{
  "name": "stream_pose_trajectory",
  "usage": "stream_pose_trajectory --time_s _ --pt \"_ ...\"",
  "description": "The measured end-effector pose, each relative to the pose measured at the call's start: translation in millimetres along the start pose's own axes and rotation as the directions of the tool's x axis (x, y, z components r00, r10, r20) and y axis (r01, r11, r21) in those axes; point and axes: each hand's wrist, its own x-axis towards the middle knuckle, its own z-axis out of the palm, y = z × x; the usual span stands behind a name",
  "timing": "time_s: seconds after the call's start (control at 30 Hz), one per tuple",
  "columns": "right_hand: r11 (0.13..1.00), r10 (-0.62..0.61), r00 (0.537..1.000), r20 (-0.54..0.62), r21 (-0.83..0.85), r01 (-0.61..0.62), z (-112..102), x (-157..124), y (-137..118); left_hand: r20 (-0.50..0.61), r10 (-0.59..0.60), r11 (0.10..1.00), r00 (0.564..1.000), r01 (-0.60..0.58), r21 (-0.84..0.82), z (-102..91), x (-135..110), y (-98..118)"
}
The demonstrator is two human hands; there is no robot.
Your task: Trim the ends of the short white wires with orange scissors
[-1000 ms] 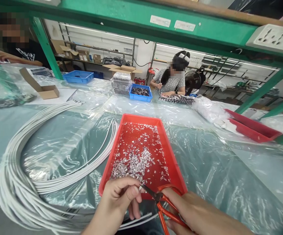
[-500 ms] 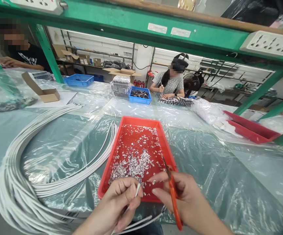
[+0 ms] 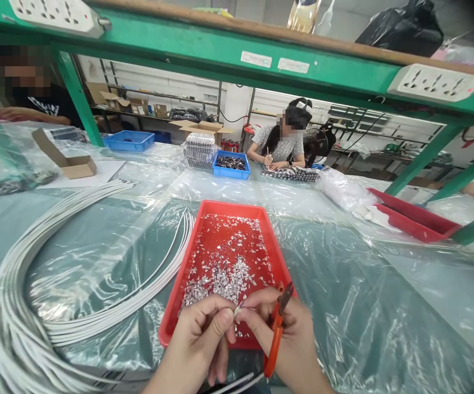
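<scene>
My left hand [image 3: 204,336] is closed, pinching the end of a white cable [image 3: 237,311] between thumb and forefinger. Tip to tip with it, my right hand [image 3: 296,334] pinches at the same cable end, while orange-handled scissors [image 3: 276,339] hang in its fingers with the dark blades pointing up and away. What the right fingertips grip at the cable end is too small to make out. Both hands are over the near edge of a red tray [image 3: 278,257], where silvery foil scraps [image 3: 228,279] lie scattered, thickest at the left.
A large coil of white cables [image 3: 11,295] lies on the plastic-covered table to the left. Further back are a small cardboard box [image 3: 79,167], a blue bin [image 3: 231,172] of dark parts and a red bin [image 3: 425,230]. A co-worker [image 3: 281,139] sits opposite; a green frame [image 3: 204,49] crosses overhead.
My right hand has moved left and its fingertips now meet the left ones at the cable end. The scissors have turned, their blades now tilting right. The view has shifted slightly.
</scene>
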Motion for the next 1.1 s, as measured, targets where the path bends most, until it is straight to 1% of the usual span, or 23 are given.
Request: stream_pose_trajectory --time_s 0.03,0.1,0.2,0.3,0.37,0.4,0.43,0.5,0.53,0.6,0.67,0.7,0.77,0.83,0.87,0.93,0.97,1.03,1.1 --pt "1.000 0.002 1.000 0.007 -0.003 -0.002 -1 3 -2 -0.012 0.020 1.000 1.000 -0.020 0.024 0.0 1 1" --pt "1.000 0.004 1.000 0.027 -0.007 -0.004 -4 8 -6 -0.045 0.105 0.992 0.993 -0.101 0.078 0.3 3 4" --pt "1.000 0.016 0.999 0.043 -0.020 -0.015 -5 12 -13 -0.071 0.234 0.965 0.970 -0.223 0.136 0.7 5 10" --pt "0.994 0.110 0.994 -0.004 -0.015 -0.110 -2 12 -16 -0.084 0.315 0.936 0.945 -0.295 0.193 0.1 7 14" --pt "0.985 0.174 0.984 -0.041 0.024 -0.173 1 12 -15 -0.088 0.369 0.911 0.925 -0.341 0.233 -0.7 8 15" --pt "0.982 0.185 0.981 -0.048 0.047 -0.183 1 13 -14 -0.090 0.385 0.904 0.919 -0.355 0.240 -1.0 9 15" --pt "0.981 0.186 0.981 -0.051 0.068 -0.183 2 14 -13 -0.100 0.390 0.903 0.916 -0.358 0.237 -1.2 10 14" --pt "0.983 0.171 0.984 -0.057 0.083 -0.166 0 17 -11 -0.139 0.351 0.927 0.926 -0.321 0.195 -1.0 11 12" --pt "0.980 0.174 0.984 -0.038 0.101 -0.169 -2 20 -10 -0.161 0.316 0.943 0.935 -0.290 0.167 -0.6 12 11" --pt "0.958 0.215 0.975 0.065 0.182 -0.223 -6 26 -9 -0.184 0.248 0.967 0.951 -0.230 0.111 0.0 13 10" --pt "0.910 0.261 0.946 0.191 0.278 -0.307 -9 32 -9 -0.172 0.213 0.976 0.962 -0.203 0.075 -0.2 15 9" --pt "0.882 0.277 0.930 0.241 0.319 -0.346 -10 34 -7 -0.145 0.207 0.977 0.967 -0.198 0.074 -0.8 17 8" --pt "0.832 0.312 0.909 0.276 0.382 -0.402 -9 36 -4 -0.064 0.214 0.975 0.975 -0.209 0.071 -2.7 20 6" --pt "0.742 0.355 0.871 0.340 0.465 -0.484 -7 37 1 0.000 0.248 0.966 0.969 -0.248 0.067 -4.7 24 3" --pt "0.684 0.368 0.844 0.389 0.502 -0.530 -6 36 4 0.011 0.271 0.960 0.962 -0.271 0.065 -5.4 26 1" --pt "0.570 0.371 0.790 0.488 0.552 -0.608 -3 35 7 -0.024 0.307 0.950 0.952 -0.304 0.074 -5.8 27 -2" --pt "0.528 0.363 0.770 0.525 0.565 -0.634 -2 35 7 -0.042 0.310 0.948 0.950 -0.306 0.083 -5.7 28 -3" --pt "0.478 0.348 0.754 0.556 0.587 -0.654 -1 34 7 -0.064 0.300 0.952 0.952 -0.295 0.081 -5.0 27 -3" --pt "0.457 0.342 0.761 0.551 0.610 -0.647 -2 34 6 -0.058 0.274 0.961 0.960 -0.271 0.052 -4.3 26 -2"
